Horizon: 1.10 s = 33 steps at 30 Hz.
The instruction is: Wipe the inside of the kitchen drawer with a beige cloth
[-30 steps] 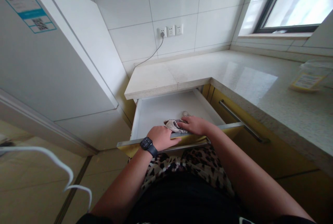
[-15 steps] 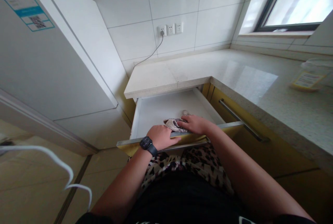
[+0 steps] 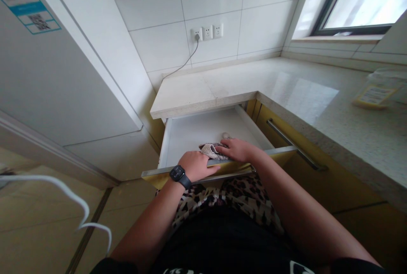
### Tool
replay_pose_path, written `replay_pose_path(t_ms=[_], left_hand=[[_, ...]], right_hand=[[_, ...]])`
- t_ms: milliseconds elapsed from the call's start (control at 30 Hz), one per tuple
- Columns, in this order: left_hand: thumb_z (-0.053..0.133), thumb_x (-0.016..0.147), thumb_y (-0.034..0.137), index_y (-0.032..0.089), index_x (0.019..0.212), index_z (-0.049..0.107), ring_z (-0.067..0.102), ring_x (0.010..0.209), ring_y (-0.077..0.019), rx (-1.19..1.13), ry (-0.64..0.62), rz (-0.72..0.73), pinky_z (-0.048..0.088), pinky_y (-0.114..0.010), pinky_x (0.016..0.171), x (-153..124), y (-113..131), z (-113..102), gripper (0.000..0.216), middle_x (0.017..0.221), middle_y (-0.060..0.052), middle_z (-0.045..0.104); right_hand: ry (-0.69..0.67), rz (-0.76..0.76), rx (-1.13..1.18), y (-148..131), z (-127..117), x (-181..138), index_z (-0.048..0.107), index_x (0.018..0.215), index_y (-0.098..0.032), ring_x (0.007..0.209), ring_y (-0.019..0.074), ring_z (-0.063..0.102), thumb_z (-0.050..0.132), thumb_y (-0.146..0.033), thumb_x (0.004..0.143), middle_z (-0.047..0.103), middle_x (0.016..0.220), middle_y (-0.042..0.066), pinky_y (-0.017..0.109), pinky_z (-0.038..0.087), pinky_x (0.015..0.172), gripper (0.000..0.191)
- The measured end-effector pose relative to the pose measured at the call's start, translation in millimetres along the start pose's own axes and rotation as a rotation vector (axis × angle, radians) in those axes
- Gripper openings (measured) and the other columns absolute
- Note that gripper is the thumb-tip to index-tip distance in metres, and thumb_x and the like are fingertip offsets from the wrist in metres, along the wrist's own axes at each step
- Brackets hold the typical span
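Observation:
A white drawer [image 3: 187,132] with a yellow front stands pulled out below the counter. My left hand [image 3: 196,166], with a black watch on its wrist, is closed over the drawer's front edge; the thumb lies outside and the other fingers are hidden behind the edge. Inside the drawer, against the front panel, my right hand [image 3: 237,150] grips a crumpled greyish-brown cloth [image 3: 208,150]. Part of the cloth is covered by its fingers. A small pale round loop [image 3: 225,135] shows just beyond that hand; what it belongs to I cannot tell.
A light stone countertop [image 3: 286,83] runs behind and to the right, carrying a clear labelled container [image 3: 377,95]. A metal handle [image 3: 294,144] sticks out from the right-hand cabinet. At left stands a tall white appliance [image 3: 73,74]. A white cable [image 3: 63,187] hangs at lower left.
The view has shifted very slightly. Both hands and the cloth stay in nearly the same places at the drawer's front.

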<state>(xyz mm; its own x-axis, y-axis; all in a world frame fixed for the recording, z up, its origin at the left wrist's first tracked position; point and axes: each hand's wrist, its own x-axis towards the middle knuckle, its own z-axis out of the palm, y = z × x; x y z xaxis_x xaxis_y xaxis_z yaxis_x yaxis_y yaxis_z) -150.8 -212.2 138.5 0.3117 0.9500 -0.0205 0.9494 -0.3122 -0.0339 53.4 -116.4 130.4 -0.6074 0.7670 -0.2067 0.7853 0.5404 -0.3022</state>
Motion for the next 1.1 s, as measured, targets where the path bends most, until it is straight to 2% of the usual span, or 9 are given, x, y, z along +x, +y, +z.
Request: replay_pose_path(t_ms=[133,533,733,1100], left_hand=[[0.046,0.092,0.076,0.02,0.094,0.078,0.074,0.083,-0.0339,0.011,0.027,0.013,0.057,-0.042,0.072,-0.2,-0.7,1.4,0.065,0.088,-0.013,0.077],[0.043,0.094,0.076,0.022,0.1,0.079,0.074,0.085,-0.0337,0.011,0.028,0.031,0.056,-0.042,0.073,0.5,-1.8,3.0,0.065,0.09,-0.013,0.077],[0.033,0.093,0.082,0.021,0.099,0.078,0.074,0.085,-0.0332,0.007,0.021,0.04,0.056,-0.042,0.073,0.8,-2.0,2.3,0.077,0.09,-0.014,0.076],[0.029,0.093,0.084,0.021,0.098,0.078,0.074,0.084,-0.033,0.02,0.041,0.05,0.056,-0.042,0.071,0.4,-1.9,3.7,0.08,0.088,-0.013,0.076]], right_hand=[[0.004,-0.004,0.0,-0.3,0.0,0.0,0.065,0.117,-0.02,0.096,0.0175,0.061,0.022,-0.08,0.099,0.066,0.112,0.01,0.025,0.033,0.075,0.077],[0.003,-0.008,-0.01,-1.5,-0.7,-1.1,0.065,0.12,-0.019,0.099,0.0175,0.061,0.023,-0.078,0.101,0.066,0.112,0.011,0.024,0.037,0.079,0.076],[-0.001,0.001,-0.012,-2.9,-2.6,-2.8,0.066,0.118,-0.018,0.096,0.0167,0.061,0.024,-0.078,0.101,0.066,0.11,0.011,0.024,0.036,0.077,0.076],[-0.013,-0.001,-0.02,-2.8,-2.5,-1.8,0.066,0.123,-0.018,0.095,0.0158,0.06,0.021,-0.079,0.1,0.065,0.114,0.012,0.024,0.035,0.076,0.079]])
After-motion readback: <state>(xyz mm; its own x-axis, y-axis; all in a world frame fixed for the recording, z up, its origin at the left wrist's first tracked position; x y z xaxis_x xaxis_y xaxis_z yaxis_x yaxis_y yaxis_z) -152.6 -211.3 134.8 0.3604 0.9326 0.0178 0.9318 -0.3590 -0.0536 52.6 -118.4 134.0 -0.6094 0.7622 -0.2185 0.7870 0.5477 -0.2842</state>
